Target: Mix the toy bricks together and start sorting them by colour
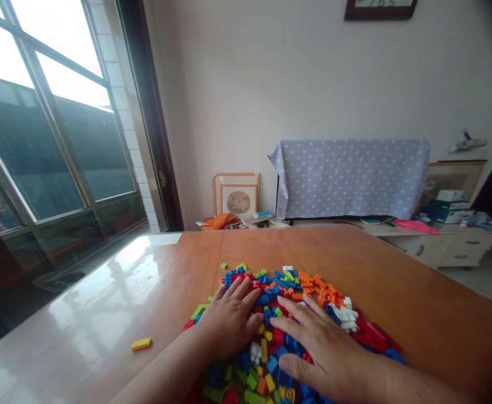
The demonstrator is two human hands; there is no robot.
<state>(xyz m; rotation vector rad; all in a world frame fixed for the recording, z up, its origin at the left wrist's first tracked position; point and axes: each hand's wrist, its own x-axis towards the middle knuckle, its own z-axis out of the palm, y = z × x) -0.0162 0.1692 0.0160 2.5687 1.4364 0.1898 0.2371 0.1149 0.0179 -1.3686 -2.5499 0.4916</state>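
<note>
A pile of small plastic building bricks [308, 292] in blue, orange, red, green, yellow and white is spread on a brown wooden table [418, 303]. My left hand [229, 322] lies flat, palm down, on the left part of the pile with its fingers spread. My right hand [321, 348] lies flat on the middle of the pile, fingers pointing left and apart. Neither hand holds a brick. One yellow brick [141, 343] lies alone on the table, well to the left of the pile.
A large window [47, 129] stands to the left. Behind the table a low cabinet [439, 244] carries a screen under a dotted grey cloth [350, 177], boxes and a framed picture [237, 196] leaning on the wall.
</note>
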